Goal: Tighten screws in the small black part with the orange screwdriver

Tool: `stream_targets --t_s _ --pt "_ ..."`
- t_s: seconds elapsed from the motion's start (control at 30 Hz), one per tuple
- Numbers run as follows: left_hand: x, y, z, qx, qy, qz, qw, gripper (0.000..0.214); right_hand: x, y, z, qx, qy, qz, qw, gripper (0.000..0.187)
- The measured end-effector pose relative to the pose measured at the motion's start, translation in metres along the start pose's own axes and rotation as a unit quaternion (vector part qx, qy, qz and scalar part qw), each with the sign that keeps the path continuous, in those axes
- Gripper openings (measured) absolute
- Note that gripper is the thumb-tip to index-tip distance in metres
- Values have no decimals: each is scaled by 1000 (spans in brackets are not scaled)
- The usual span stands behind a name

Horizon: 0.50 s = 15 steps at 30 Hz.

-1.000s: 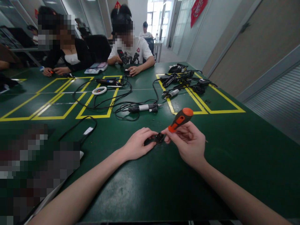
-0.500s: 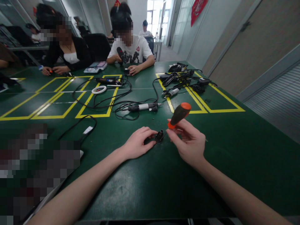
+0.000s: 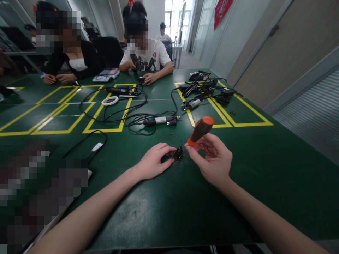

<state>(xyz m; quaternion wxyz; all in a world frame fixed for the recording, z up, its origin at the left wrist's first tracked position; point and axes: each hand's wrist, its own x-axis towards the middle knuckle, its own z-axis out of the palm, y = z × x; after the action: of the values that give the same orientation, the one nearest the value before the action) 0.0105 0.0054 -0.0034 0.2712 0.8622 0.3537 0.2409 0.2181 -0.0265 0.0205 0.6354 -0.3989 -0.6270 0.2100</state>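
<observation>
My left hand point(image 3: 155, 161) rests on the green table, thumb and fingers closed on the side of a small black round part point(image 3: 178, 154) with a short tube standing up from it. To the right, my right hand point(image 3: 213, 157) pinches a screwdriver point(image 3: 201, 130) with a dark grey and orange handle. The handle leans up and to the right, and its lower end points down toward the black part. I cannot make out the screwdriver's tip against the dark table.
Beyond my hands lies a silver and black electric screwdriver point(image 3: 159, 121) with its coiled cable. Black tools and cables point(image 3: 203, 88) crowd the taped area at back right. A white ring point(image 3: 109, 101) lies at back left. Two people point(image 3: 148, 53) sit across the table point(image 3: 148, 211).
The whole view has shifted slightly, moving things a little to the left. My right hand and the screwdriver stand almost as before, and my left hand still grips the black part.
</observation>
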Motion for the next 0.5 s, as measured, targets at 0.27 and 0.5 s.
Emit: stream_targets --t_s 0.27,0.5 --pt "0 -1 1 1 3 0 1000 24 -5 2 0 57 -26 30 998 41" --pt "0 -1 1 -1 2 0 1000 24 -5 0 0 87 -51 47 994 33"
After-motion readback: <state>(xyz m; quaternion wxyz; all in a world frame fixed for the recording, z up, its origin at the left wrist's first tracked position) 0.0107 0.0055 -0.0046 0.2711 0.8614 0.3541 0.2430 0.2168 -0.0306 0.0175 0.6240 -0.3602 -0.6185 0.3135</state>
